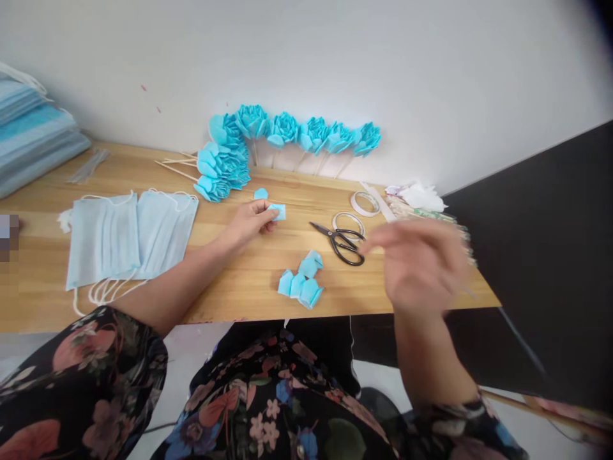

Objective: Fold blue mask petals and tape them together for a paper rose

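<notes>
Between the thumb and fingers of my left hand (256, 220) is a small light-blue fabric piece (280, 211), held just above the table. Another blue petal-shaped piece (260, 193) lies right behind that hand. My right hand (424, 262) is raised over the right part of the table, smeared by motion, so its grip does not show clearly. Black-handled scissors (347, 246) lie beside it, blades pointing left. Several cut blue petals (301, 289) rest in a small group near the table's front edge.
Blue fabric flowers on sticks (283, 130) line the wall, with more piled at their left. Two face masks (103, 239) lie on the left, below a mask stack (36, 140). Tape rolls (365, 203) and white scraps (421, 196) sit at the right.
</notes>
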Motion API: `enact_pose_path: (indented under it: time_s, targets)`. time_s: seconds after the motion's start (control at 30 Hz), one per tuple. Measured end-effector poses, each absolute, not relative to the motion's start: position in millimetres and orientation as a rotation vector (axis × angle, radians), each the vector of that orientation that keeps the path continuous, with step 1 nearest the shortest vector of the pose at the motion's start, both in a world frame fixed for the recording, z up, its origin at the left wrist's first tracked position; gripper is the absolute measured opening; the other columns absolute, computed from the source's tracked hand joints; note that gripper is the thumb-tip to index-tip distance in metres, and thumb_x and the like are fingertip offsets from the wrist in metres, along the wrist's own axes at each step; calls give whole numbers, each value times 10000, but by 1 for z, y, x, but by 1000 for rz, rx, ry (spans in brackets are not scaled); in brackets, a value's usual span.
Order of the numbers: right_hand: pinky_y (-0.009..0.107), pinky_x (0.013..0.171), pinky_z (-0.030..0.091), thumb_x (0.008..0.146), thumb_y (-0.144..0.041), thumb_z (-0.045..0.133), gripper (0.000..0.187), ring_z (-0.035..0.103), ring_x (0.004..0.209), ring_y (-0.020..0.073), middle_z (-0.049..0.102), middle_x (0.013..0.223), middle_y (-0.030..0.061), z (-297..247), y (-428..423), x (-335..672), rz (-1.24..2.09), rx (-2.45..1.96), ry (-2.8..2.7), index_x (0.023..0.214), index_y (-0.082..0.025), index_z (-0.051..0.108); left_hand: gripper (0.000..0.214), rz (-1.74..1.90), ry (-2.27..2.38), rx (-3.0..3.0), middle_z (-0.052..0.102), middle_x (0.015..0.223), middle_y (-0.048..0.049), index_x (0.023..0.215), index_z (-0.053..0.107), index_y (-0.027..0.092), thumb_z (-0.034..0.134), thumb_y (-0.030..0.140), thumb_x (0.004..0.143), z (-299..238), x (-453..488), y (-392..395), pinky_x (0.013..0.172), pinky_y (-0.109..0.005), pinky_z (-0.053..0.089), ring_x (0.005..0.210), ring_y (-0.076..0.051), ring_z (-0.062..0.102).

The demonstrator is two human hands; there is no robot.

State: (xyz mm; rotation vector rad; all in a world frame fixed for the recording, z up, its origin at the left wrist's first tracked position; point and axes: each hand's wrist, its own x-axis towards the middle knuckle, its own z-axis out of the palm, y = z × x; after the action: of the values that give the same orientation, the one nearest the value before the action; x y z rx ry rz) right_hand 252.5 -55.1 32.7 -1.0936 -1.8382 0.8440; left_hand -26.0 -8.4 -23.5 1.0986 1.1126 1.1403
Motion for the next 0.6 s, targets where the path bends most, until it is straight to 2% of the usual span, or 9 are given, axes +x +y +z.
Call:
enact_pose_path:
  time_s: [0.07, 0.2, 0.43, 0.6]
  targets:
    - [452, 849, 579, 975, -362, 574, 209, 703, 951, 257, 744, 1069, 66, 24, -38, 248, 741, -1211, -1858, 1117, -292, 710, 197, 1137, 1118, 1099, 578, 574, 24, 707, 574, 165, 709, 303, 747, -23, -26, -9, 530, -217, 398, 506, -86, 516]
    - [419, 823, 544, 869, -206, 628, 169, 704, 882, 249, 764, 962, 92, -5, 0, 239, 463, -1429, -2111, 989, -201, 748, 237, 1133, 1122, 1112, 578, 583, 18, 700, 579, 169, 736, 344, 730, -24, -26, -8, 533, -222, 394, 518, -89, 515]
    - [368, 784, 497, 896, -167, 592, 158, 696, 859, 239, 766, 897, 80, -30, 10, 229, 171, -1443, -2287, 881, -222, 739, 245, 1129, 1123, 1099, 581, 568, 17, 696, 582, 163, 733, 355, 711, -26, -27, -8, 536, -222, 390, 511, -87, 512]
    - [365, 763, 482, 914, -187, 564, 163, 693, 851, 252, 766, 904, 100, -35, 11, 228, 146, -1492, -2249, 891, -207, 725, 226, 1109, 1144, 1099, 589, 563, 14, 727, 607, 153, 726, 345, 723, -22, -27, -10, 546, -221, 397, 521, -91, 517]
